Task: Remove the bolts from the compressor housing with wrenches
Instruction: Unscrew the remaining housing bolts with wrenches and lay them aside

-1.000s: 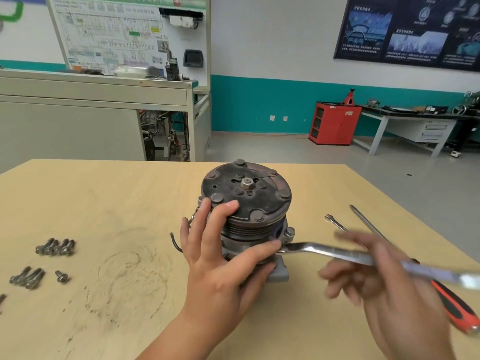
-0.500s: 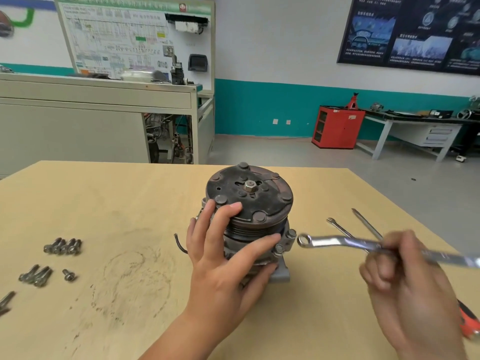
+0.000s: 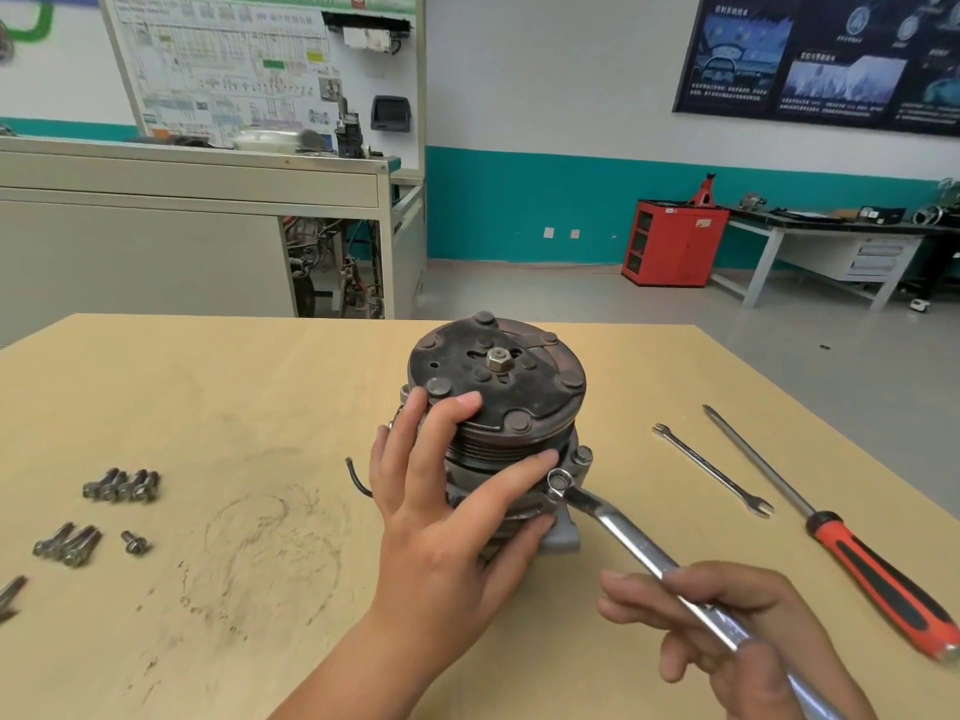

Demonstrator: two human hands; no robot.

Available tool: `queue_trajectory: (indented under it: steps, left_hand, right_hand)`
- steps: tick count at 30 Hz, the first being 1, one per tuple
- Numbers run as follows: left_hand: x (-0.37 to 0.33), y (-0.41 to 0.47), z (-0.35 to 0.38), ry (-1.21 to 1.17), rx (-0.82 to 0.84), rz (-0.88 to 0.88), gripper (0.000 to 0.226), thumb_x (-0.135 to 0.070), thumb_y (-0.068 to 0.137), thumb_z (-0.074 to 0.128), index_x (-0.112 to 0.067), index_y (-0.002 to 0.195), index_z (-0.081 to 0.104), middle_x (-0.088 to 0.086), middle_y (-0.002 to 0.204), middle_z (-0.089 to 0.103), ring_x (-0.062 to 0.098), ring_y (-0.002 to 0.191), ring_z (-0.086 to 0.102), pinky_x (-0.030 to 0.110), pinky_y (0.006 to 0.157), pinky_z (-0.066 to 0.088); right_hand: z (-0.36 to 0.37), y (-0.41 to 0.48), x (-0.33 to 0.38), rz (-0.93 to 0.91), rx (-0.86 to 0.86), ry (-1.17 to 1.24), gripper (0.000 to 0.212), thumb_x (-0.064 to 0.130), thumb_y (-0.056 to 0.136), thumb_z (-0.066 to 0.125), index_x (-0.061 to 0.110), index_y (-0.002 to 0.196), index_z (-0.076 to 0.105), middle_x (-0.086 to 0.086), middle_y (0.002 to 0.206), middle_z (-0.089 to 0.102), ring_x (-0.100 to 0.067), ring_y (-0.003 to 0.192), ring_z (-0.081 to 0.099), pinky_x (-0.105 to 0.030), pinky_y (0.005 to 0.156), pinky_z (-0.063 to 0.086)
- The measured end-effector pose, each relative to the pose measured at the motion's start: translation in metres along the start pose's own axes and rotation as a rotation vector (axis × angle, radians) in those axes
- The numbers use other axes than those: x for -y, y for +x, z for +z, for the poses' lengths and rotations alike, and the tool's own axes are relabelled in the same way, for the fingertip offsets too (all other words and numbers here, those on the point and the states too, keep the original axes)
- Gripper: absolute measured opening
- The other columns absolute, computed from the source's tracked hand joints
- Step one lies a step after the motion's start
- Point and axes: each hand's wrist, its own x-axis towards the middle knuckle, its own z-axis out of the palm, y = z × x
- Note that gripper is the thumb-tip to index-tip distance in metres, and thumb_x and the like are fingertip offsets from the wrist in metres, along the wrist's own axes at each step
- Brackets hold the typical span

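The compressor stands upright mid-table, its dark pulley disc on top. My left hand grips its side, fingers curled round the pulley and thumb on the housing. My right hand holds the shaft of a chrome ring wrench. The wrench's ring end sits on a bolt at the housing's right flange. Another bolt stands just behind it. Loose removed bolts lie in groups at the table's left.
A slim open-ended spanner and a red-handled screwdriver lie on the wooden table to the right. A tool tip shows at the left edge. Benches and a red cabinet stand far behind.
The wrench came off the housing, swung in the air to the right, and now its ring end sits on a flange bolt with the handle angled toward me. My left hand has stayed put.
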Motion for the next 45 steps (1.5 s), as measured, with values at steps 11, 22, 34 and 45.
queue_trajectory:
  steps: [11, 22, 34, 45]
  left_hand:
    - [0.000, 0.000, -0.001, 0.001, 0.019, 0.013, 0.025, -0.034, 0.083, 0.063, -0.039, 0.106, 0.058, 0.005, 0.140, 0.030, 0.020, 0.146, 0.007, 0.050, 0.113, 0.018]
    - [-0.002, 0.004, -0.002, 0.017, 0.003, 0.011, 0.025, -0.033, 0.085, 0.062, -0.043, 0.108, 0.058, 0.005, 0.135, 0.033, 0.026, 0.142, 0.015, 0.061, 0.106, 0.027]
    - [0.002, 0.000, 0.002, -0.017, -0.010, 0.004, 0.032, -0.035, 0.082, 0.065, -0.036, 0.113, 0.054, -0.003, 0.143, 0.023, 0.019, 0.146, 0.011, 0.061, 0.107, 0.024]
    - [-0.002, -0.001, 0.003, 0.008, -0.004, -0.003, 0.029, -0.035, 0.084, 0.062, -0.039, 0.112, 0.057, -0.002, 0.143, 0.021, 0.018, 0.146, 0.008, 0.062, 0.106, 0.025]
  right_hand:
    - [-0.016, 0.021, -0.002, -0.027, -0.087, 0.079, 0.045, 0.078, 0.062, 0.060, 0.034, 0.068, 0.067, -0.008, 0.060, 0.070, -0.017, 0.040, 0.060, -0.008, 0.040, 0.037]
    - [-0.002, 0.140, -0.033, 0.338, 0.025, 0.368, 0.041, 0.025, 0.094, 0.043, 0.016, 0.060, 0.063, 0.008, 0.033, 0.031, -0.004, 0.029, 0.026, -0.016, 0.034, 0.025]
    - [-0.039, 0.014, 0.008, 0.007, -0.312, 0.427, 0.057, -0.015, 0.081, 0.008, -0.005, 0.107, 0.057, -0.049, 0.095, 0.053, -0.053, 0.096, 0.057, -0.052, 0.091, 0.045]
    - [-0.001, -0.003, 0.003, 0.071, -0.008, -0.094, 0.033, 0.005, 0.076, 0.061, 0.035, 0.078, 0.074, 0.003, 0.069, 0.074, -0.010, 0.068, 0.071, -0.017, 0.066, 0.053]
